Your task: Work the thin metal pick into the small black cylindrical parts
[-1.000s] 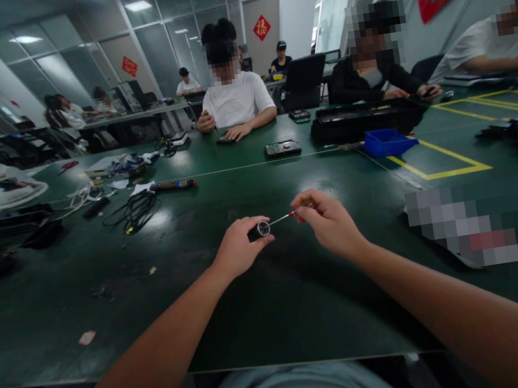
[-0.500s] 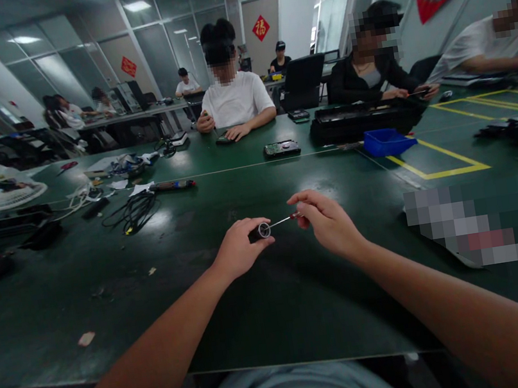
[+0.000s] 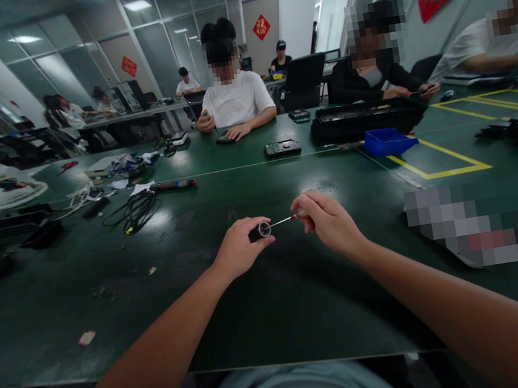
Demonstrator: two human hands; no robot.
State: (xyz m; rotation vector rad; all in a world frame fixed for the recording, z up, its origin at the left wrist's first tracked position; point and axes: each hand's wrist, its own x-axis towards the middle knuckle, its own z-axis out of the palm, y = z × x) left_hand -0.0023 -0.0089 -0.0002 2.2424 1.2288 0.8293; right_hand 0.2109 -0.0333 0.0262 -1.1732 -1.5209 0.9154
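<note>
Big dark green table (image 3: 83, 291) takes up pretty much the whole view, with other people seated along its far edge working on their own stuff. Over toward the far right there's a long black tray (image 3: 365, 120) with a blue bin (image 3: 387, 142) just in front of it, and yellow tape lines marking a box on the surface next to that. A tangle of black cable (image 3: 132, 211) sits on the far left part, near a white fan (image 3: 15, 193), and there's a bare hard drive (image 3: 282, 148) lying flat further back toward the middle. Now the actual action: both of the person's hands are held up just above the middle of the table, close together. The left hand (image 3: 238, 249) is wrapped around a short black cylindrical handle (image 3: 258, 230), with its round open end facing right. The right hand (image 3: 329, 222) is pinching a thin metal bit (image 3: 281, 220) by its reddish end between thumb and fingertips. The bit's long axis runs almost level, left to right, tilted slightly up toward the right hand, and its free tip sits right at the mouth of the handle, touching or just about in it, can't quite tell how deep. So the bit lies directly to the right of the handle, lined up with the opening.
</note>
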